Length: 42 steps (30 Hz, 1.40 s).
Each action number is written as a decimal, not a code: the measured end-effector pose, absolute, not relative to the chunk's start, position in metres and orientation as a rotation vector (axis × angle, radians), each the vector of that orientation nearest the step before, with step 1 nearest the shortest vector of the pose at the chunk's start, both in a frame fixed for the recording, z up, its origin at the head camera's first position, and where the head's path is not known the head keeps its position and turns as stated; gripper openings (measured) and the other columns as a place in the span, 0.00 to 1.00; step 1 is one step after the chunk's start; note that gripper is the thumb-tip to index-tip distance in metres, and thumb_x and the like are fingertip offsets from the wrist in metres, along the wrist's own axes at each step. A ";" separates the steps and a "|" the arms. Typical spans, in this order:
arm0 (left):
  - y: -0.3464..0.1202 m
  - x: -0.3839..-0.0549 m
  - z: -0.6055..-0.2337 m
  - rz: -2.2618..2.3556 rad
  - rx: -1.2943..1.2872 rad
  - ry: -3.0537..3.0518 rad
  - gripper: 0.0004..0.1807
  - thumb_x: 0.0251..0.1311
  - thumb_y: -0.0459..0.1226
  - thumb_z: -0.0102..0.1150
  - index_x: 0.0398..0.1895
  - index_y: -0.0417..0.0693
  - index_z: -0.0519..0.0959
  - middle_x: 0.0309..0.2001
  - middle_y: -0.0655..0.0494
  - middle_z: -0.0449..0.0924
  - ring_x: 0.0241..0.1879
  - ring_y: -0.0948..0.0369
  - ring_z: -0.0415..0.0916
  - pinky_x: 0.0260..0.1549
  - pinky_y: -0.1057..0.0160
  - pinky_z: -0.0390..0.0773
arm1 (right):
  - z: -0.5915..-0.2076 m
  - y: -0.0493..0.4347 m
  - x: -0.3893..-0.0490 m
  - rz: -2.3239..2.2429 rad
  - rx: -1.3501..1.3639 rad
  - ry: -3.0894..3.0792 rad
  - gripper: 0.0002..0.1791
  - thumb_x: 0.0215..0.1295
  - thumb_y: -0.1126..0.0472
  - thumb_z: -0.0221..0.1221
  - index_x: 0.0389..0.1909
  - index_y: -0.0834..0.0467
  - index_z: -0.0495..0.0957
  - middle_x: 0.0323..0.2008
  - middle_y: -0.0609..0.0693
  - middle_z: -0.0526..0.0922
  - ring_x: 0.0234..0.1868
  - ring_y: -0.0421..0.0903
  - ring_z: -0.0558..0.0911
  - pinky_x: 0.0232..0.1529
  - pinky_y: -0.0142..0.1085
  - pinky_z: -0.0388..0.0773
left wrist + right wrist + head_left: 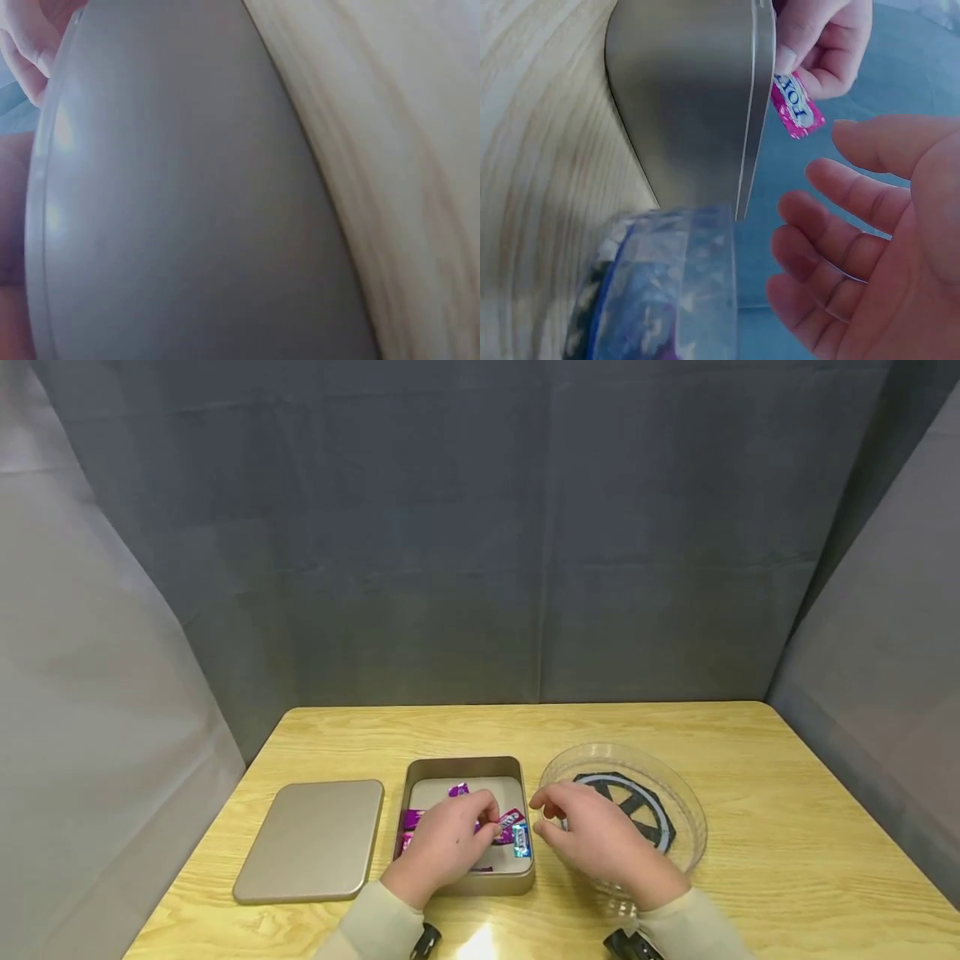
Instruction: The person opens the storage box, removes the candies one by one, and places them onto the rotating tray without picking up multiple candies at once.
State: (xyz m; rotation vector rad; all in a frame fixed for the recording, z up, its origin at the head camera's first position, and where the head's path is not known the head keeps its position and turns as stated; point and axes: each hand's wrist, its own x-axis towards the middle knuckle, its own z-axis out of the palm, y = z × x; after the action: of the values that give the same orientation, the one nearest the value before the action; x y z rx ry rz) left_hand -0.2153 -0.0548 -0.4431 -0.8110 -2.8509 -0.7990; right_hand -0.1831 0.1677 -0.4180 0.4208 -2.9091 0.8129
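Above the rectangular gold metal tin point(495, 884), a small pink wrapped sweet point(798, 109) is pinched in the left grip point(448, 837); to the tin's right, the empty right grip point(597, 833) is parted. Likely light and slippery, the sweet is best held by its wrapper ends.

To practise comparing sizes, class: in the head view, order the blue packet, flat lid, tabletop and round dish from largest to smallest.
1. Tabletop
2. Round dish, partly hidden
3. Flat lid
4. Blue packet
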 end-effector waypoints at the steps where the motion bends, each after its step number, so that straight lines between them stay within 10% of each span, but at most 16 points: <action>1: -0.056 -0.213 -0.443 -0.803 -0.805 -2.844 0.08 0.64 0.40 0.66 0.33 0.63 0.75 0.26 0.73 0.73 0.24 0.67 0.69 0.24 0.64 0.69 | -0.418 0.166 -0.182 0.813 0.434 -2.908 0.09 0.65 0.55 0.67 0.45 0.45 0.83 0.37 0.37 0.79 0.41 0.39 0.77 0.44 0.43 0.76; 42: -0.040 -0.188 -0.422 -1.018 -1.028 -2.808 0.03 0.66 0.42 0.64 0.36 0.62 0.79 0.29 0.73 0.75 0.28 0.71 0.71 0.28 0.69 0.74 | -0.401 0.217 -0.165 1.062 0.540 -2.813 0.02 0.72 0.58 0.61 0.37 0.47 0.80 0.28 0.38 0.80 0.27 0.39 0.76 0.31 0.35 0.75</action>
State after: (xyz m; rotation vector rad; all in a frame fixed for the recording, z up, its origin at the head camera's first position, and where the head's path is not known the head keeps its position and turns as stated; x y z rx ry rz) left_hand -0.1878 -0.0396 -0.4219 -1.0284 -2.8084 -1.0177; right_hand -0.1651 0.2174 -0.4013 0.5396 -2.8131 1.0615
